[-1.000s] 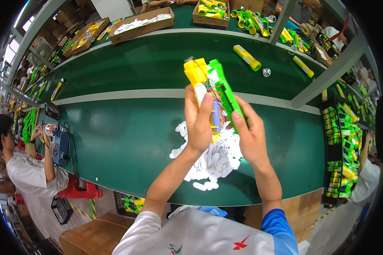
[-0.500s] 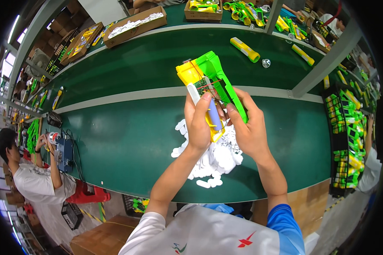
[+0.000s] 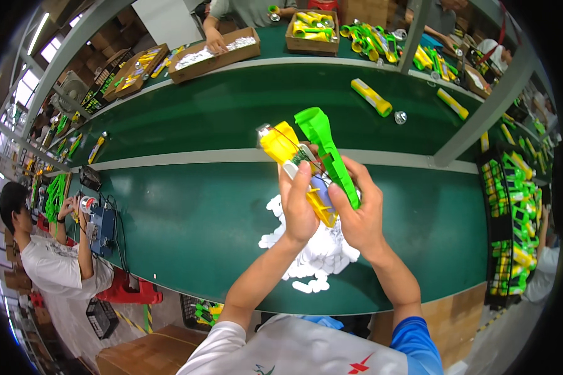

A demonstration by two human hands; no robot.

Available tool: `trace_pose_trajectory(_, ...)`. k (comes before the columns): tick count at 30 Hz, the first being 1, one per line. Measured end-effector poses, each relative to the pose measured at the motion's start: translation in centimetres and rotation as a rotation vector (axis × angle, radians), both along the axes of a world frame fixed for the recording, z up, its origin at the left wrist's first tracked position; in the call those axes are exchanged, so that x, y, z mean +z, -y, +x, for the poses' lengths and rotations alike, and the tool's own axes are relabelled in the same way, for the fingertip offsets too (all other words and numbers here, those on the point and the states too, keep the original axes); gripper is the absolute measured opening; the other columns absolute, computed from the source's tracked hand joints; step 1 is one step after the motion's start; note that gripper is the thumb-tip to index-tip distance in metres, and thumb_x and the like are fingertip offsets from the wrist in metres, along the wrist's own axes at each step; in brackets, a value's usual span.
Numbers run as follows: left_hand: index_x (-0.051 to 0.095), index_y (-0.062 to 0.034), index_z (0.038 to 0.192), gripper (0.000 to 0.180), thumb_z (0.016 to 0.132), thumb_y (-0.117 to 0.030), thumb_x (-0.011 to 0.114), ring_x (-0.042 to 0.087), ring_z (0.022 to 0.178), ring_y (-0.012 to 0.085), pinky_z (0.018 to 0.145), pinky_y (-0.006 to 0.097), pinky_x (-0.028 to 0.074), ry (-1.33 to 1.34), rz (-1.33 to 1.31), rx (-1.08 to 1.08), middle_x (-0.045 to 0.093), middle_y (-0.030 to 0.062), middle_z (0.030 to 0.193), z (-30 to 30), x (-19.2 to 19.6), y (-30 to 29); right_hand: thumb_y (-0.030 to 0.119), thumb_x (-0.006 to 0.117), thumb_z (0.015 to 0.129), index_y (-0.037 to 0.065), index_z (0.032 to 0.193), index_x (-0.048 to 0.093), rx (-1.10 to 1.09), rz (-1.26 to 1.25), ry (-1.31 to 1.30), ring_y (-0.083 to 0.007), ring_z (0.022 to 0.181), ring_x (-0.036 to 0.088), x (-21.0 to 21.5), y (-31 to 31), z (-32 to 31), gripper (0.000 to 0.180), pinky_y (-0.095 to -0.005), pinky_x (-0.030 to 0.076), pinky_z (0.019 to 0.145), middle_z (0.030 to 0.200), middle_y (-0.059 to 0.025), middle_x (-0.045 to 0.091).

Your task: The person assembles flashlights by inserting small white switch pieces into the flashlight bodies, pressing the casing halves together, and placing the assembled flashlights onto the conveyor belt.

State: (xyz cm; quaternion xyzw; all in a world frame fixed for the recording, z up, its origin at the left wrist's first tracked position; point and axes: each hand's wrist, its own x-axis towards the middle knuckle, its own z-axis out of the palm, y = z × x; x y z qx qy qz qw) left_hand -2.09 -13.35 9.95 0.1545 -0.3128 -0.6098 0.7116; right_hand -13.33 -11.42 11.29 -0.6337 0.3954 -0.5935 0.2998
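Note:
Both my hands hold an opened plastic torch above the green table [image 3: 187,206]. My left hand [image 3: 299,203] grips the yellow half shell [image 3: 283,145], its thumb pressing on a small white part and thin wires inside. My right hand [image 3: 360,212] grips the bright green half shell [image 3: 325,147], which tilts up and away beside the yellow one. A bluish piece shows between the two palms. Under my hands lies a heap of small white plastic pieces [image 3: 319,253].
Assembled yellow-and-green torches [image 3: 371,97] and a small silver part [image 3: 400,117] lie on the far belt. Cardboard trays [image 3: 216,53] of parts stand along the back with another person's hand in one. A person [image 3: 44,250] works at left. Green parts fill a rack [image 3: 513,231] at right.
The two shells have spread a little further apart at the top, and both hands have shifted slightly right and lower with the torch.

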Motion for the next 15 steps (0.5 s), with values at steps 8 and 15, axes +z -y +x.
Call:
trace_pose_trajectory(8,0.038,-0.0044,0.133,0.037,0.107,-0.029,0.044,0.061,0.105,0.0201,0.091,0.036,0.052,0.211,-0.107,0.162,0.058,0.0144,0.120,-0.1,0.9,-0.2,0.018,0.059,0.096,-0.002,0.143,0.047,-0.044,-0.105,-0.279,-0.0362,0.088,0.068,-0.9,-0.8,1.6,0.052,-0.0395,0.055,0.076,0.110,-0.0222,0.064)
trace_pose_trajectory(15,0.036,-0.0042,0.135,0.043,0.103,-0.026,0.055,0.061,0.103,0.0193,0.091,0.034,0.052,0.196,-0.145,0.106,0.057,0.0114,0.116,0.0,1.2,-0.4,0.032,0.050,0.103,-0.004,0.144,0.044,0.008,-0.207,-0.206,-0.0361,0.110,0.060,-2.5,-0.3,1.8,0.055,-0.0414,0.048,0.092,0.125,-0.0246,0.057)
